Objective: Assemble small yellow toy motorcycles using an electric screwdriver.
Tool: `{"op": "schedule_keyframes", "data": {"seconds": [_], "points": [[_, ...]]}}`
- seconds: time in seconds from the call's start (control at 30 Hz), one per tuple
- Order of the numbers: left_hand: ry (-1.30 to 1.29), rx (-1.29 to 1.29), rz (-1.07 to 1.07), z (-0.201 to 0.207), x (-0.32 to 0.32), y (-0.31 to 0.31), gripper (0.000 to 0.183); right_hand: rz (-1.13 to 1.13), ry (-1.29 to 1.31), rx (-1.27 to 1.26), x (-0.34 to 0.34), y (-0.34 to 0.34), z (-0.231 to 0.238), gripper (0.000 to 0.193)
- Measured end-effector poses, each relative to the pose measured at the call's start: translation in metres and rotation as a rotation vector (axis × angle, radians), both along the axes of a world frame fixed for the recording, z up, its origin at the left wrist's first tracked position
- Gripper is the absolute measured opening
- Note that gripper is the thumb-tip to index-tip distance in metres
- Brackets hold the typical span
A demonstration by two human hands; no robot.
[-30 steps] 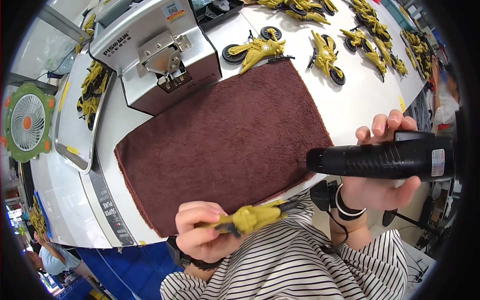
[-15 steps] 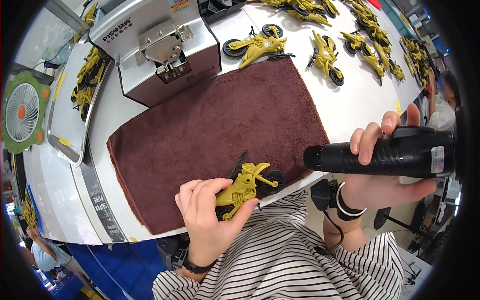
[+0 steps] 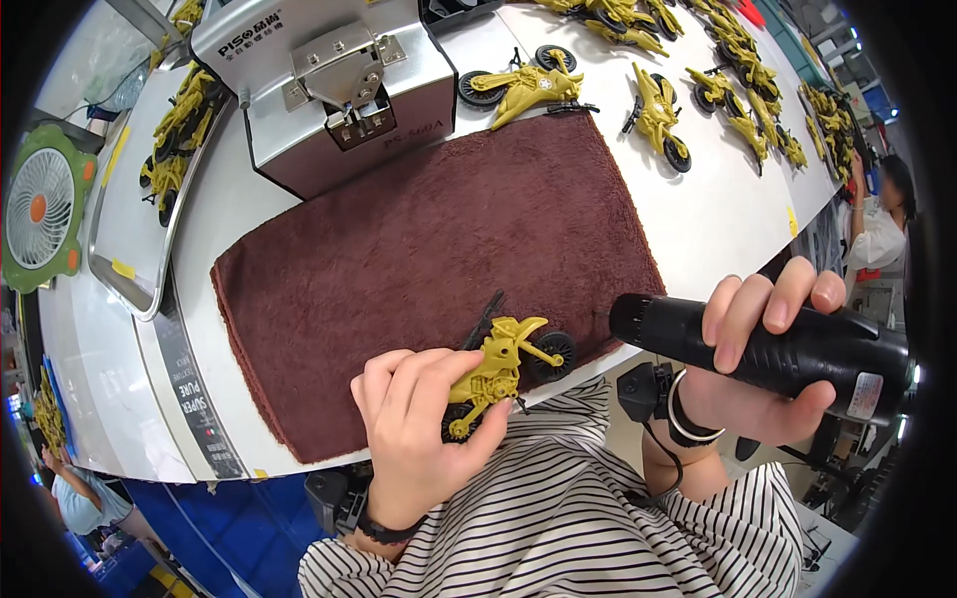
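Observation:
My left hand (image 3: 424, 434) grips a yellow toy motorcycle (image 3: 501, 361) with black wheels, thumb and fingers around its rear part. The toy lies over the near edge of a dark brown cloth (image 3: 439, 219), and part of its rear wheel is behind my fingers. To the right, my right hand (image 3: 748, 389) is wrapped round a black electric screwdriver (image 3: 666, 324). Its narrow end points left, toward the toy's front wheel but apart from it.
A silver screw feeder (image 3: 344, 90) stands beyond the cloth. Several yellow toy motorcycles (image 3: 653, 115) lie at the far right. A metal tray (image 3: 125, 264) holding more toys and a green fan (image 3: 40, 209) are on the left. Another person (image 3: 882, 214) is at far right.
The screwdriver has tilted, its rear end now lower, and my right fingers have closed further round it. My left hand still holds the toy motorcycle in nearly the same place.

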State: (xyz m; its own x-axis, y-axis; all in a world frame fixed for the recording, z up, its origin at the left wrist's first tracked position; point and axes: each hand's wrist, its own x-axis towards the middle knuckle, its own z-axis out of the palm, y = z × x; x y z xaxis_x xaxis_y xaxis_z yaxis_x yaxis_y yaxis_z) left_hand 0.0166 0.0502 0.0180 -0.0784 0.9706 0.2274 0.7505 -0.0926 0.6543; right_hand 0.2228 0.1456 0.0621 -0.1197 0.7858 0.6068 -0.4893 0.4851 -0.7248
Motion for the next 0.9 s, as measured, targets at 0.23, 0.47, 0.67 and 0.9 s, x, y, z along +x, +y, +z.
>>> {"op": "schedule_keyframes", "data": {"seconds": [0.23,0.47,0.67,0.9], "points": [[-0.015,-0.003,0.014,-0.002,-0.001,-0.001,0.043,-0.014,-0.020,0.009,-0.001,-0.002,0.000,0.061],[-0.008,-0.042,-0.024,0.004,-0.003,-0.002,0.059,-0.034,-0.008,0.023,0.000,-0.001,-0.003,0.059],[-0.068,-0.150,-0.155,0.015,-0.014,-0.003,0.077,-0.084,0.037,-0.014,0.002,-0.001,-0.005,0.055],[-0.026,0.011,-0.170,-0.001,-0.023,-0.011,0.065,-0.085,0.064,-0.013,0.002,-0.002,-0.006,0.052]]}}
